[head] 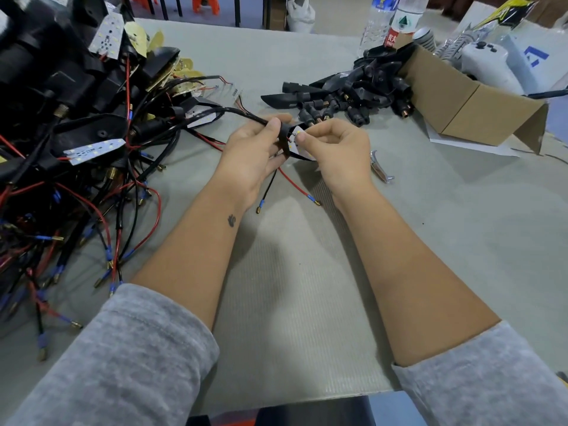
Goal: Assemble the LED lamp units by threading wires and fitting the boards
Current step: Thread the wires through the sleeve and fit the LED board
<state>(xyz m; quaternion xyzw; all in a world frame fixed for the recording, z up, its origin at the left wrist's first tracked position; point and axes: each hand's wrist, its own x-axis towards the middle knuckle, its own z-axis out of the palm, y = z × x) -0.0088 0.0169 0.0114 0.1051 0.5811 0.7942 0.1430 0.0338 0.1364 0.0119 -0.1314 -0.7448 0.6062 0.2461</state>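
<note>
Lamp housing point(285, 139), black, held at frame centre, gripped by curled fingers of the left hand point(255, 155). White LED board point(302, 142) pinched against it by the right hand point(335, 149). Red wire point(293, 181) and black wire point(268, 187) trail below toward the table point(292, 287). Risk judged: thin solder leads could be torn if the board is forced or twisted. Seating of the board is hidden behind fingers. Finished units point(76, 118) are piled at upper left, cut off by the frame edge.

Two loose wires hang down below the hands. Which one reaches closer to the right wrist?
The red wire. It slants down toward the right forearm and ends in a blue-sleeved tip, while the black wire drops toward the left wrist.
</note>
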